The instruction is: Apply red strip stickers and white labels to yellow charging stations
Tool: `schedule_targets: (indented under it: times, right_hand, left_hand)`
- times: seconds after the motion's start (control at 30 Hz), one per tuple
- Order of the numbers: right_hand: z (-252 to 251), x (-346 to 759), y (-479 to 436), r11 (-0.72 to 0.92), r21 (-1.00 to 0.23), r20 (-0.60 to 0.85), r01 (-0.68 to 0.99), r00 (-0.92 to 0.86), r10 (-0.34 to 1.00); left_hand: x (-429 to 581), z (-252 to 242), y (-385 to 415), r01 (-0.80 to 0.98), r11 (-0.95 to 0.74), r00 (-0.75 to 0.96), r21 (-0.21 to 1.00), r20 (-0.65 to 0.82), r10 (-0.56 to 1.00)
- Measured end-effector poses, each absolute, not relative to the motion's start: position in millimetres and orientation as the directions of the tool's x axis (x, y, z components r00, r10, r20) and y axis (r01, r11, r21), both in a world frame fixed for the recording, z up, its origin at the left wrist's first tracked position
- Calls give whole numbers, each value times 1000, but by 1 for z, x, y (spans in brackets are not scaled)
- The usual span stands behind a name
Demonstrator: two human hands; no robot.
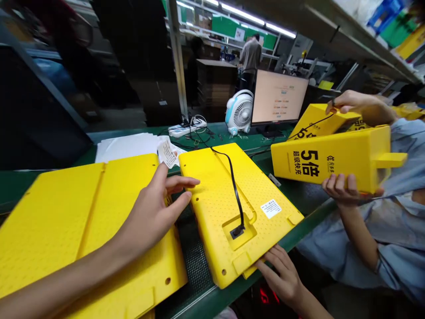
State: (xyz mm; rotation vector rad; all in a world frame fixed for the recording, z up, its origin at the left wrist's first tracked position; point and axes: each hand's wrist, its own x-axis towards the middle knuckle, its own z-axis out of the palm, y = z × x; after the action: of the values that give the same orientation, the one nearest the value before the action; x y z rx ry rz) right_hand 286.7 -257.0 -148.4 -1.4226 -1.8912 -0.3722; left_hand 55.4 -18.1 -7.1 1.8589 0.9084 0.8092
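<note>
A yellow plastic charger housing (212, 177) lies on the bench, a black power cord (234, 186) plugged into its recess and a white printed label (271, 209) on its surface. My left hand (159, 208) hovers at its left side, with a loose white label (168, 153) at the index fingertip; the thumb and other fingers point toward the housing. Whether that label is pinched or stuck is hard to see. At the housing's near edge, my right hand (282, 274) has its fingers curled against the rim. Under my left forearm rests another yellow housing (83, 195).
On the right, a co-worker's hands (341, 188) hold a yellow housing with black lettering (308, 161) and a black cord. White sheets (126, 146), a fan (241, 111), a monitor (279, 97) and a power strip (187, 127) stand behind. A shelf (348, 40) overhangs the bench.
</note>
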Motion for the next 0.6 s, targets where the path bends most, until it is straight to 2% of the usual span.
schedule_targets:
  times: [0.1, 0.2, 0.27, 0.33, 0.4, 0.5, 0.6]
  right_hand:
    - [-162, 293, -250, 395, -186, 712, 900, -154, 685]
    - [-135, 301, -251, 457, -105, 676, 883, -274, 684]
    - [-98, 311, -250, 451, -49, 674, 891, -304, 673]
    - [-50, 327, -237, 409, -58, 665, 911, -270, 697]
    - [2, 341, -207, 452, -79, 622, 888, -310, 719]
    - [72, 352, -140, 420, -128, 698, 898, -219, 681]
    - [110, 345, -77, 458, -229, 511, 859, -294, 808]
  left_hand:
    - [39, 19, -15, 171, -327, 425, 929, 230, 876]
    - [2, 46, -26, 113, -337, 282, 935, 295, 913]
    - [-30, 57, -39, 116, -338, 152, 934, 320, 935]
    - [-62, 61, -54, 140, -337, 13, 931, 339, 941]
    - [-88, 58, -66, 176, -349, -108, 920, 371, 923]
    - [-113, 47, -77, 207, -352, -192, 913, 391, 900]
    - [-128, 28, -78, 154, -314, -198, 937, 340, 919]
